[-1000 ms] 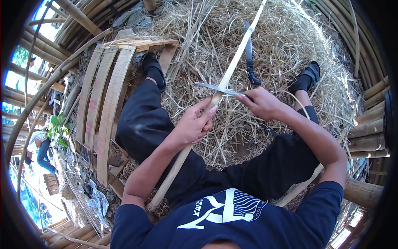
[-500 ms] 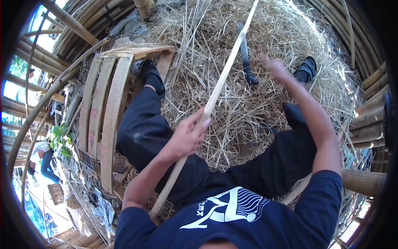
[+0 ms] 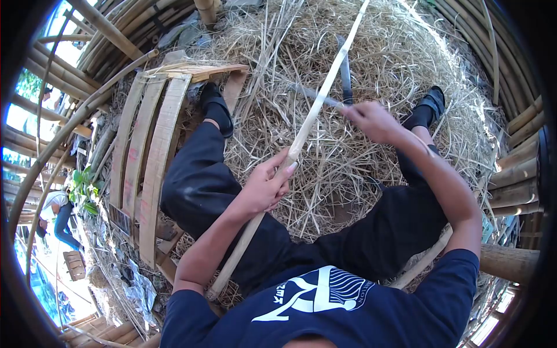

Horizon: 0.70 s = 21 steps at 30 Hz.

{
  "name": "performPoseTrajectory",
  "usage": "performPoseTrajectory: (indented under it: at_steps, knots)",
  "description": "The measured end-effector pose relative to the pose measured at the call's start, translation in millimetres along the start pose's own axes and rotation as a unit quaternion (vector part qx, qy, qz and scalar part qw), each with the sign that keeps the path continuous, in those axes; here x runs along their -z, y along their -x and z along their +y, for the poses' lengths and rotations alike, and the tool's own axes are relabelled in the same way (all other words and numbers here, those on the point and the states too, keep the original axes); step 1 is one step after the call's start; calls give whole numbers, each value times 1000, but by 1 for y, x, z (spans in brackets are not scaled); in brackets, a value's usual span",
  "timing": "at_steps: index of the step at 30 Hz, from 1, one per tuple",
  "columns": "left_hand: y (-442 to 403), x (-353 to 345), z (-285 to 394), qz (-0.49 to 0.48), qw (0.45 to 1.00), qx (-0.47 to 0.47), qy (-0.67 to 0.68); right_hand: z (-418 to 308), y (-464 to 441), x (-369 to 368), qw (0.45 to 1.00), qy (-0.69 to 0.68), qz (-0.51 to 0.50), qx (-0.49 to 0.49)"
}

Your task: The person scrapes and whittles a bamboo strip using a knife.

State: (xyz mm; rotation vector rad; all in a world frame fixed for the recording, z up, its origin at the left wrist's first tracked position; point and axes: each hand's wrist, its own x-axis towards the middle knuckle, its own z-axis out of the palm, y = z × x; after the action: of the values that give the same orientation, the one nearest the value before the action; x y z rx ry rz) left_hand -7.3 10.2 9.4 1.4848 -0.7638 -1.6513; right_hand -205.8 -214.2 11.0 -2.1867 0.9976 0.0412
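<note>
A long pale bamboo strip (image 3: 308,122) runs diagonally from beside my left hip up past the top edge. My left hand (image 3: 267,187) is wrapped round its middle, above my thigh. My right hand (image 3: 372,120), slightly blurred, grips a knife (image 3: 326,98), its handle mostly hidden in my fingers. The blade lies across the strip, farther up than my left hand; whether they touch is unclear. Behind the strip, a second, larger blade (image 3: 345,75) with a dark handle rests on the straw.
A slatted wooden crate (image 3: 161,156) stands left of my legs. Straw (image 3: 325,197) covers the ground between my feet. Bamboo poles (image 3: 513,264) line the right side. Another person (image 3: 58,214) bends down outside at the far left.
My right hand swung up and away from the strip, then came back with the knife across it. My left hand sits slightly lower on the strip than a second ago.
</note>
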Motion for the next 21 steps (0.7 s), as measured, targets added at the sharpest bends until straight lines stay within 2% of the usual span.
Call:
performPoseTrajectory:
  at_steps: [2, 4, 5, 7, 8, 10, 12, 13, 14, 15, 16, 18, 19, 21]
  knots:
    - [-1, -2, 2, -1, 1000, -1, 13, -12, 6, -16, 999, 12, -40, 5]
    - [-1, -3, 3, -5, 1000, 2, 19, -18, 12, -27, 992, 55, -71, 90]
    - [-1, -3, 3, -3, 1000, -7, 19, -13, 10, -33, 992, 52, -69, 88]
    - [-2, -6, 2, -3, 1000, -13, 18, -1, 6, -47, 979, 92, 1, 181]
    - [-2, -7, 1, 0, 1000, -12, 16, 4, 3, -47, 980, 90, 1, 179]
    - [1, -9, 0, 0, 1000, -9, 11, 15, -12, -37, 996, 63, -35, 46]
    - [8, -8, -2, 3, 1000, 9, 16, 57, -36, -9, 992, 95, 23, -75]
    - [14, -9, 0, -4, 1000, 7, 13, 122, -61, -6, 985, 33, 169, -2]
    - [17, -8, 2, -6, 1000, 7, 11, 132, -58, 27, 982, 87, 98, -133]
    - [19, -5, 3, -8, 1000, 12, 21, 141, -51, 44, 971, 84, 110, -197]
    - [17, -2, 5, -9, 999, 14, 31, 183, -57, 39, 963, 142, 172, -155]
    - [13, -1, 8, -4, 999, 18, 31, 187, -49, 29, 946, 117, 232, -193]
    - [10, -2, 10, -12, 999, 20, 32, 174, -47, 30, 947, 121, 226, -191]
    - [6, -4, 10, -14, 999, 30, 40, 141, -44, 33, 963, 24, 237, -126]
